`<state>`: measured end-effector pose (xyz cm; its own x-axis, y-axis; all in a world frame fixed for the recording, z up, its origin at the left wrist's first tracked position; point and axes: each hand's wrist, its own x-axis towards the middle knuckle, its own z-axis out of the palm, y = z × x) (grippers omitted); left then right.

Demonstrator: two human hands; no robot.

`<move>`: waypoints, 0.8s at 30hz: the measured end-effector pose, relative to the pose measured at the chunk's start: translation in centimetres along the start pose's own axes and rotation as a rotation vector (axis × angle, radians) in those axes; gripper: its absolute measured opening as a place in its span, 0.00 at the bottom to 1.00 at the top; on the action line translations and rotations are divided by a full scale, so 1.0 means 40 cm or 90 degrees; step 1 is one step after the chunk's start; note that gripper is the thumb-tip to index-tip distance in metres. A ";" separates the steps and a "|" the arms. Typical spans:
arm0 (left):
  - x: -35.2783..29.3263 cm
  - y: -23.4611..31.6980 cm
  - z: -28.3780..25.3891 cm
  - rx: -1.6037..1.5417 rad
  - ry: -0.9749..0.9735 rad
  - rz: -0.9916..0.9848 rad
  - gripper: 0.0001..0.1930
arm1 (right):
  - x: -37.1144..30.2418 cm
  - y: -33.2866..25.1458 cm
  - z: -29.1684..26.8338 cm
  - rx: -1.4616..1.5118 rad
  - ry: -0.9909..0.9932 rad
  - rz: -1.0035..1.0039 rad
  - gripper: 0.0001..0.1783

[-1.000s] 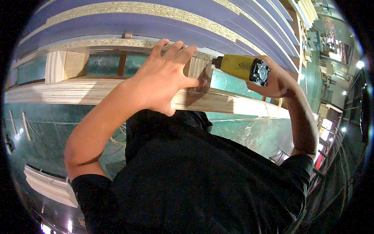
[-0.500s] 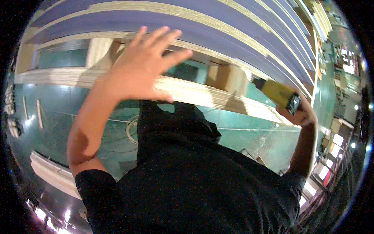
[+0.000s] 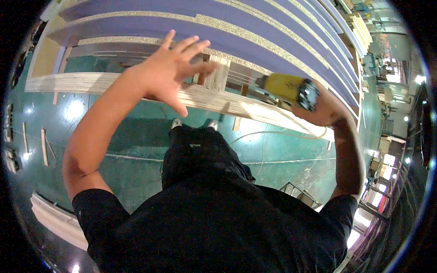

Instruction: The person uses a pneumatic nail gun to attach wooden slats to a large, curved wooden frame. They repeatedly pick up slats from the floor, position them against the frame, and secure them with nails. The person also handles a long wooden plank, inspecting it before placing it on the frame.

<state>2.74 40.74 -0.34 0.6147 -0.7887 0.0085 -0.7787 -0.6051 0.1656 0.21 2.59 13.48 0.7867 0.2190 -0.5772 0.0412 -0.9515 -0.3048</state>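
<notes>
The right grip (image 3: 322, 108) hides the handle of the yellow tool (image 3: 281, 86).

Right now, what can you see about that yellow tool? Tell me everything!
The yellow tool has a chunky, rounded body, a short black nose and a dark-and-silver end cap. Its casing looks hard, like plastic or painted metal. It lies tilted, nose toward the person's left, gripped in the right hand, which hides its handle. It shows just beyond the pale wooden beam. Blur hides whether its nose touches anything.
</notes>
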 end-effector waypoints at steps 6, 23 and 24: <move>0.013 0.004 -0.014 -0.051 -0.066 0.010 0.63 | 0.141 -0.230 -0.019 -0.009 -0.082 -0.051 0.32; 0.024 -0.024 -0.001 -0.112 0.013 0.049 0.53 | 0.265 -0.200 -0.003 0.070 -0.115 -0.175 0.28; 0.025 -0.024 0.007 -0.112 0.020 0.046 0.53 | 0.270 -0.198 0.001 0.080 -0.114 -0.201 0.28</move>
<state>4.05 40.50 -0.78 0.5635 -0.8241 0.0574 -0.7890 -0.5163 0.3331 8.36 12.51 9.65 0.6270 0.5423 -0.5592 0.1806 -0.7995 -0.5728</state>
